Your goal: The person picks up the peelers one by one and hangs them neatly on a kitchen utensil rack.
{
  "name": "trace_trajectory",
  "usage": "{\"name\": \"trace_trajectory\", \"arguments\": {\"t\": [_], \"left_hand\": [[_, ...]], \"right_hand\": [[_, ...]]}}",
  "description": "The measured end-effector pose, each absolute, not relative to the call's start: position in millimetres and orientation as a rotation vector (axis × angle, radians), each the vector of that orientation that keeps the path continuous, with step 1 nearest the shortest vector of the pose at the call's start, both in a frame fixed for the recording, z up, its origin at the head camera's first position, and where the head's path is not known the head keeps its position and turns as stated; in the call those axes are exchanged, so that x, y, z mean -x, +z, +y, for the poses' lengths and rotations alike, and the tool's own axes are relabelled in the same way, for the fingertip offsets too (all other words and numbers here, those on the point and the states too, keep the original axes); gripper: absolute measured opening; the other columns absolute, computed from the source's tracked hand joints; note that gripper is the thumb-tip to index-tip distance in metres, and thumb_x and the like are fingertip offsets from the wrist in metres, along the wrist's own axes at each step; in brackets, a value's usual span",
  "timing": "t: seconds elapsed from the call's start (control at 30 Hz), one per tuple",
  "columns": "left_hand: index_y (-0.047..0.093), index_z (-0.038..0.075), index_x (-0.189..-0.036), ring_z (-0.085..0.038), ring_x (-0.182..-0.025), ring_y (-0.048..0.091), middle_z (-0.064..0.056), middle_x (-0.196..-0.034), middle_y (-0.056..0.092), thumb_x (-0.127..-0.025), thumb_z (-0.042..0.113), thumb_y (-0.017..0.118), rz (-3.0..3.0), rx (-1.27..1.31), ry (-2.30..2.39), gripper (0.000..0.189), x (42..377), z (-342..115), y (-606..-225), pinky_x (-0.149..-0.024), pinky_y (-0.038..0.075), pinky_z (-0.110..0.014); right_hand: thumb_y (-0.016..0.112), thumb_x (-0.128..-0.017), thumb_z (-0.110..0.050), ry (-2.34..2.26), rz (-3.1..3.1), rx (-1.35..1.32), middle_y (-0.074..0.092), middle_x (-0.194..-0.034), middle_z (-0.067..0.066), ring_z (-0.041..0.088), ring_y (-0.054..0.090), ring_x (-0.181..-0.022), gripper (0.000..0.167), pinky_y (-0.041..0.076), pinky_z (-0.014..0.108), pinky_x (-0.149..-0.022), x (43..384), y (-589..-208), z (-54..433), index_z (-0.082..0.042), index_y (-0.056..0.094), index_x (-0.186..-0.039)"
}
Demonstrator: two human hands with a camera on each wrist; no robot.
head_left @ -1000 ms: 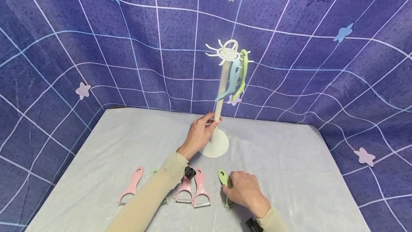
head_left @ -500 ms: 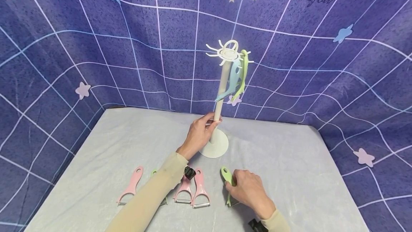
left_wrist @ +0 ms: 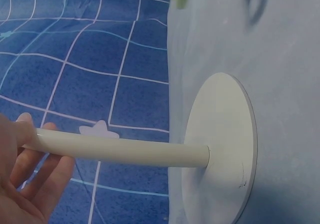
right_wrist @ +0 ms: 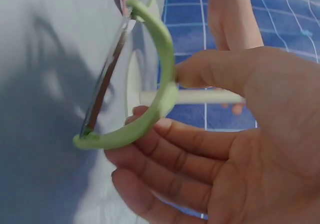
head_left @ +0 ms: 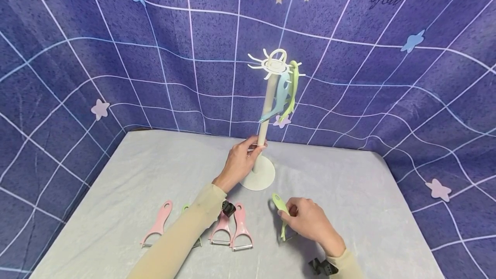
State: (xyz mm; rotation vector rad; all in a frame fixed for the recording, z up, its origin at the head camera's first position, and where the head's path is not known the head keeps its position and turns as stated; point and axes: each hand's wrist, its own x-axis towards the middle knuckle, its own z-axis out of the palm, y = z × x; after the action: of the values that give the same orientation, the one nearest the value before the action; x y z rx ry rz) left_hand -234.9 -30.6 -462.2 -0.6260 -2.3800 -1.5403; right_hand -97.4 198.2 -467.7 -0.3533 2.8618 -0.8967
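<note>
My left hand [head_left: 241, 160] grips the pole of a cream hook stand [head_left: 265, 130] just above its round base [left_wrist: 220, 144]; the left wrist view shows thumb and fingers around the pole. A green Y-shaped peeler [right_wrist: 167, 74] is pinched between thumb and fingers of my right hand [head_left: 310, 218], tilted and lifted off the cloth, its shadow below. Near the stand's top hang a light blue peeler [head_left: 282, 94] and another green peeler [head_left: 295, 85], on hooks at its right side.
A pink peeler [head_left: 162, 218] lies at left, and two pink peelers [head_left: 241, 227] lie side by side near the middle. Another green peeler [head_left: 186, 206] is mostly hidden under my left sleeve [head_left: 190, 223]. A purple grid-patterned cloth [head_left: 193, 55] hangs behind the table.
My right hand has raised the green peeler from the table and shifted slightly right and away from me. The left hand and the stand have stayed in place.
</note>
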Motion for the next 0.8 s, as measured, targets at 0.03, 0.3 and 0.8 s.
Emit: {"name": "trace_trajectory", "arguments": {"t": [0.03,0.3,0.8], "left_hand": [[0.075,0.021,-0.124,-0.017,-0.112,0.076,0.002,-0.114,0.08,-0.108,0.03,0.068,-2.378,0.625,-1.541,0.02,235.0,-30.7,-462.4,-0.094,0.064,-0.031],[0.074,0.013,-0.126,-0.019,-0.113,0.075,0.001,-0.114,0.08,-0.108,0.03,0.068,-2.385,0.63,-1.537,0.025,235.4,-30.8,-461.8,-0.095,0.064,-0.033],[0.074,0.019,-0.124,-0.018,-0.113,0.075,0.002,-0.114,0.08,-0.108,0.03,0.068,-2.393,0.619,-1.531,0.021,233.4,-30.5,-460.7,-0.095,0.064,-0.033]], "right_hand": [[0.081,-0.095,-0.027,-0.923,2.857,0.352,0.062,-0.067,-0.015,0.004,0.053,-0.056,0.021,0.045,0.026,-0.054,99.3,-467.1,200.8,-0.022,0.069,-0.079],[0.078,-0.098,-0.024,-1.118,2.802,0.373,0.065,-0.07,-0.011,0.005,0.06,-0.062,0.013,0.047,0.022,-0.055,115.9,-464.6,220.2,-0.017,0.075,-0.088],[0.073,-0.103,-0.023,-1.343,2.737,0.256,0.074,-0.083,-0.002,0.013,0.069,-0.073,0.021,0.051,0.024,-0.064,139.4,-469.2,234.4,-0.002,0.077,-0.105]]}}
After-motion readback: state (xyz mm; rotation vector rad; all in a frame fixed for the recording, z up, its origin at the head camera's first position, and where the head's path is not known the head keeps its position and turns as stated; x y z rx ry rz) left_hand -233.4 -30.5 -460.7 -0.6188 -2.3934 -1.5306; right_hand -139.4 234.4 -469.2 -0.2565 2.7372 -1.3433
